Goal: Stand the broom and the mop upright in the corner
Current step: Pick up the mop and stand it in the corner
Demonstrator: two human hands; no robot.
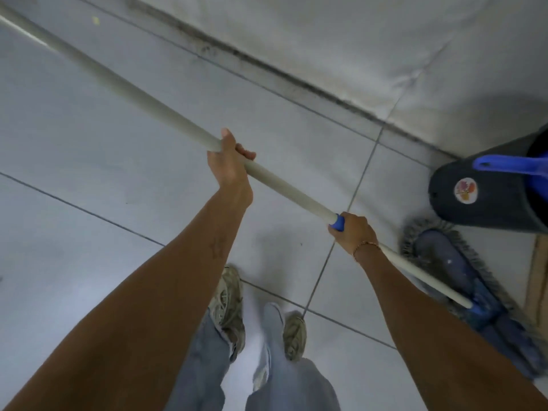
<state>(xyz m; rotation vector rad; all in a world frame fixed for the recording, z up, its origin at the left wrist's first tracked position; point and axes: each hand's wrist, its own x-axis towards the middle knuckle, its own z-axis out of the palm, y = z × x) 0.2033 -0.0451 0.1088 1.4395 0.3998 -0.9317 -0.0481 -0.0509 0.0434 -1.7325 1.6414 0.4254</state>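
Gripping mop [462, 280], handle top cut off.

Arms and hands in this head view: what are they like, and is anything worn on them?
Both forearms are bare, with no sleeves or gloves in view. The right hand has a thin gold-coloured chain bracelet at the wrist. The left hand wears nothing visible; its forearm shows a small dark mark.

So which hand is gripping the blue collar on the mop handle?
The right hand, lower down near the flat mop head. The left hand grips the plain grey mop handle higher up.
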